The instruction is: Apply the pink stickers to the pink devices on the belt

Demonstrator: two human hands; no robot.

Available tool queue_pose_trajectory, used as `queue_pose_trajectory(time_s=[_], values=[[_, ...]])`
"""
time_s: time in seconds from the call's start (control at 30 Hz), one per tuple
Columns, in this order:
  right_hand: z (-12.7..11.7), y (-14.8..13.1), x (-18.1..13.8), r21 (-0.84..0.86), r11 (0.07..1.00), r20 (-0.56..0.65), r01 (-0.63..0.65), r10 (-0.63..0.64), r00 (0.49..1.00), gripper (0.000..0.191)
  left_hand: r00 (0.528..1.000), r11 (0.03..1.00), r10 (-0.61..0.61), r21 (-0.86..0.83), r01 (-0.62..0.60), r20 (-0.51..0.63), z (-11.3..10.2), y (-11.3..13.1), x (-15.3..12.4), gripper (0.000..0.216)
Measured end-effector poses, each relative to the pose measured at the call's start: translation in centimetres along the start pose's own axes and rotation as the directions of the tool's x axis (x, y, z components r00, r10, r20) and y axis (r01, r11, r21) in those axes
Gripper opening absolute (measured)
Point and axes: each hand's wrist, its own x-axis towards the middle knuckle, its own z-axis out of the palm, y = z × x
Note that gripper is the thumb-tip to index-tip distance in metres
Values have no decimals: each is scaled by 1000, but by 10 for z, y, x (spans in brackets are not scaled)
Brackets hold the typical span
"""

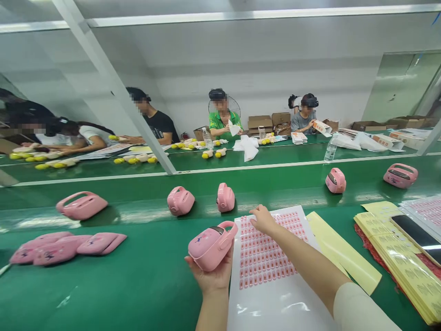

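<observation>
Flat pink pieces [65, 248]: about three, overlapping, far left on the green bench [138, 285].
Loose pink cases [180, 201]: five, spread along the bench beyond the hands, well apart.
Left hand [210, 276]: fingers wrapped under and around one pink case [211, 246], held off the bench.
Case axis: runs lower left to upper right, handle end over the left edge of the sticker sheet [265, 276].
Sticker sheet: one, its long side running away from the person, with rows of small red stickers.
Right hand [263, 219]: the nearer one to the stickers, fingertips down on the sheet's top left corner; whether they pinch a sticker cannot be told.
Yellow strip [341, 257]: one, just right of the sheet.
Yellow sheets [396, 262]: a stack, with one phone [418, 234] on it.
</observation>
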Motion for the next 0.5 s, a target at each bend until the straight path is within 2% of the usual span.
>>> queue_pose_trajectory(time_s=[0.13, 0.2, 0.27, 0.37, 0.43, 0.5], values=[[24, -11, 20, 81, 997, -16, 0, 2, 1000, 17, 999, 999, -31, -38, 30, -34, -14, -3, 3, 66], [26, -9, 24, 139, 990, -40, 3, 2, 999, 9, 999, 998, -45, -51, 43, -30, -16, -5, 3, 64], [25, -8, 24, 216, 976, -79, 16, 1, 997, 8, 998, 997, -52, -63, 50, -40, -16, -8, 2, 64], [19, -13, 13, 353, 935, -155, 26, 31, 988, 8, 997, 995, -51, -91, 47, -50, -14, -14, 0, 67], [14, -21, -2, 436, 899, -192, 39, 50, 980, 15, 998, 994, -30, -105, 25, -48, -11, -17, -1, 68], [10, -33, -19, 586, 807, -202, 79, 50, 978, 21, 998, 994, -2, -109, -4, -56, -8, -20, -3, 68]])
